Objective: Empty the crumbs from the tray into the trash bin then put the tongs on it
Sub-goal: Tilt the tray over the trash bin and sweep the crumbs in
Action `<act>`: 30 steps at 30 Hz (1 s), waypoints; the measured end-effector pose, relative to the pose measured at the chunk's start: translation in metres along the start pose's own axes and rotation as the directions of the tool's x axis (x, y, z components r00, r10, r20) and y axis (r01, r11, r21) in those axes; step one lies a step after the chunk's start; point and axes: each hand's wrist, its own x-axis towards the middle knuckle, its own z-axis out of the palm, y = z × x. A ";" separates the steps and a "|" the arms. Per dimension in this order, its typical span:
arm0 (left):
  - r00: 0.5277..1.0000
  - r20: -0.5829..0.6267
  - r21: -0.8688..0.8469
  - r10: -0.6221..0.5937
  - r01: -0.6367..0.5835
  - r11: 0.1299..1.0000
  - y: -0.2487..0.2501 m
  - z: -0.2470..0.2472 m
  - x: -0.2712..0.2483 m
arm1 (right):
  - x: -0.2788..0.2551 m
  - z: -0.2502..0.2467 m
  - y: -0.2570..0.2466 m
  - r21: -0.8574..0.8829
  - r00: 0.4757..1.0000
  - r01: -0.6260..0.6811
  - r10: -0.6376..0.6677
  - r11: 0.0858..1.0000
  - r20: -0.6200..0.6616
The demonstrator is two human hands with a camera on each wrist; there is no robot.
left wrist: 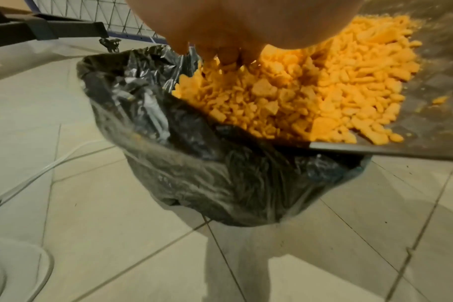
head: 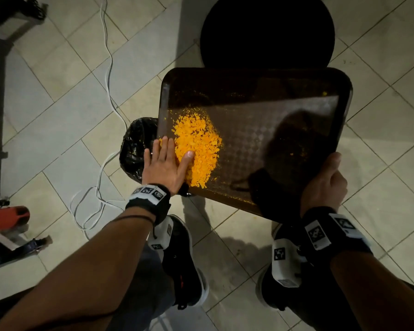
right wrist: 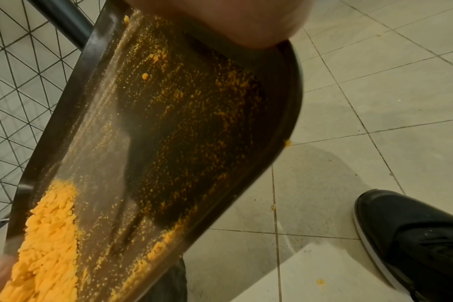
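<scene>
Crumbs (head: 197,149) heaped at the tray's left edge, over the trash bin (head: 135,146)

Right hand (head: 324,185) grips the near right corner of the dark tray (head: 296,115), thumb on top — the tray tilts down toward the black-bagged bin on the tiled floor (head: 58,115). Left hand (head: 167,163) lies flat, fingers (head: 164,145) straight, against the orange pile at the rim; tongs are out of sight
</scene>
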 end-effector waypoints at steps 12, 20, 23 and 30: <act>0.987 -0.128 0.013 0.097 -0.096 0.995 0.015 -0.066 0.066 | 0.002 0.004 0.004 -0.022 0.998 0.050 -0.050 0.999 -0.039; 0.997 0.026 -0.069 0.077 -0.075 0.995 -0.006 -0.013 0.020 | 0.002 0.001 -0.005 0.003 0.999 0.037 -0.037 0.999 -0.013; 0.997 0.036 -0.103 0.072 -0.068 0.992 -0.023 0.008 -0.001 | 0.001 0.002 -0.004 -0.001 0.999 0.047 -0.047 0.999 -0.009; 0.981 -0.156 -0.162 0.115 -0.141 0.977 0.003 -0.032 0.025 | 0.000 0.001 -0.010 -0.034 0.994 0.106 -0.107 0.994 -0.027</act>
